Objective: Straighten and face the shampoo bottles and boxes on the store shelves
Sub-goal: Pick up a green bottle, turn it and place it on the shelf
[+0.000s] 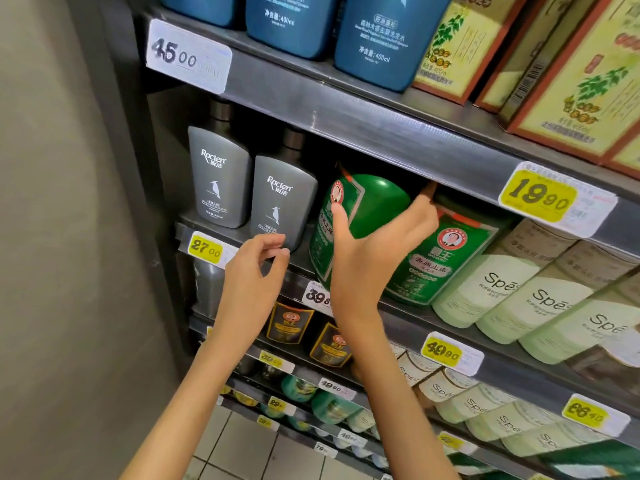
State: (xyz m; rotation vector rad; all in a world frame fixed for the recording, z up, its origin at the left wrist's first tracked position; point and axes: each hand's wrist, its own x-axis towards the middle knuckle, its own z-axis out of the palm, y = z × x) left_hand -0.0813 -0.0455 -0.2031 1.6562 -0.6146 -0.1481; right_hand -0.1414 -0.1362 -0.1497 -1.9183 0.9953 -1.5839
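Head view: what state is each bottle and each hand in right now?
right hand: grips the turned green bottle.
turned green bottle: label angled left, not faced.
second green bottle: standing, label forward.
left grey bottle: upright, label forward.
right grey bottle: upright, label forward.
left hand: fingers loosely curled, holds nothing.

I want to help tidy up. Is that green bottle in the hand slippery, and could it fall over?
Probably a bit slippery: the green bottle looks smooth and glossy, and the right hand spreads thumb and fingers wide round it. It seems big and likely heavy if full. It looks tilted now, so it could tip if let go.
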